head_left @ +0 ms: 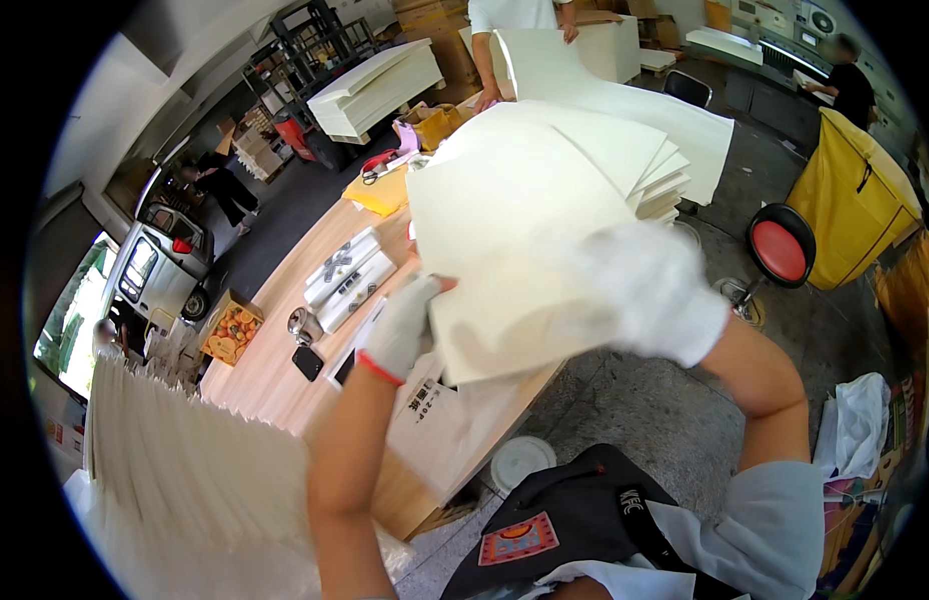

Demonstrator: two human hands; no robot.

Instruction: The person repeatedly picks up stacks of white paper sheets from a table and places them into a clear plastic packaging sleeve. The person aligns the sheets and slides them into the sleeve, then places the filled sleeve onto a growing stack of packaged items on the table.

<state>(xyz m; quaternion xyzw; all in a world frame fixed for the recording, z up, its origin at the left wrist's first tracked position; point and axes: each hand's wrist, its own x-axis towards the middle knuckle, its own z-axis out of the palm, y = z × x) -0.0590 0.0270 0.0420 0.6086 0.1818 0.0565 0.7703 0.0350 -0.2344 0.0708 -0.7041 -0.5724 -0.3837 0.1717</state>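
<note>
A fanned stack of large cream-white paper sheets lies over the table, its layers spread at the far right corner. My left hand, in a white glove with a red cuff edge, grips the near left edge of the sheets, its bare thumb tip on top. Over the right side of the stack is my right hand, also in a white glove. Motion blurs its fingers, so whether it holds or only touches the paper cannot be told. Beneath the near edge, a printed wrapper lies on the wooden table.
Left on the table are white wrapped packs, a metal cup, a black phone and scissors. Tall bundled sheets stand near left. Across the table, a person handles a big sheet. A red-seated stool stands right.
</note>
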